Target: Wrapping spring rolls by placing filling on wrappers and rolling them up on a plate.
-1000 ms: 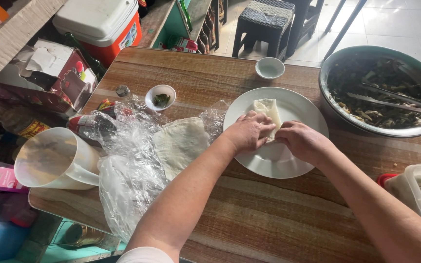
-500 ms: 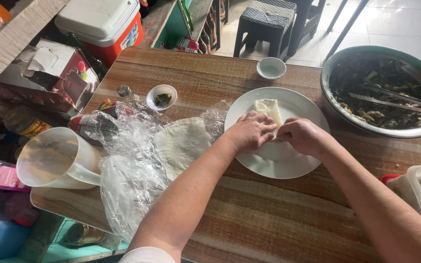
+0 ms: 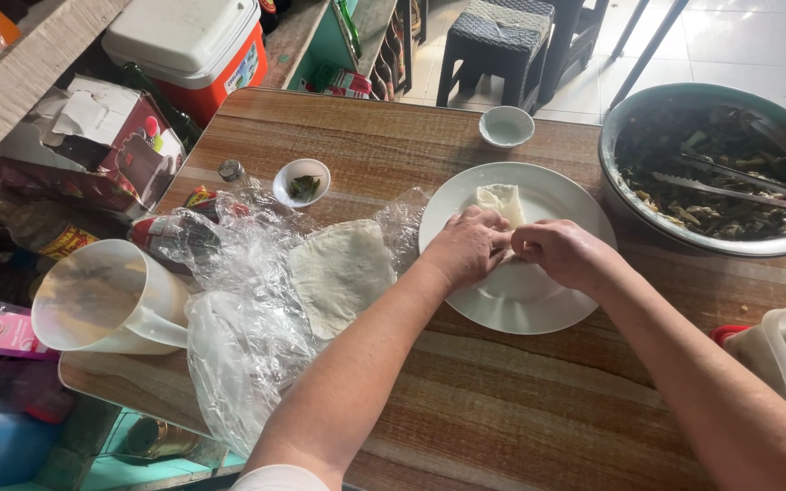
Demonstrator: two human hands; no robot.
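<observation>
Hands [image 3: 511,250] on wrapper [image 3: 499,200] in plate [image 3: 548,300]

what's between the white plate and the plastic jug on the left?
Head view: a stack of round flat wrappers lying on crumpled clear plastic bag, between the white plate and the translucent plastic jug.

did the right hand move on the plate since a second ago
Yes, slightly: the right hand slid left across the plate toward the left hand.

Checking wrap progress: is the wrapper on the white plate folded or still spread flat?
Folded. The wrapper on the white plate is a small closed packet, both hands (left hand, right hand) pinching its near edge.
</observation>
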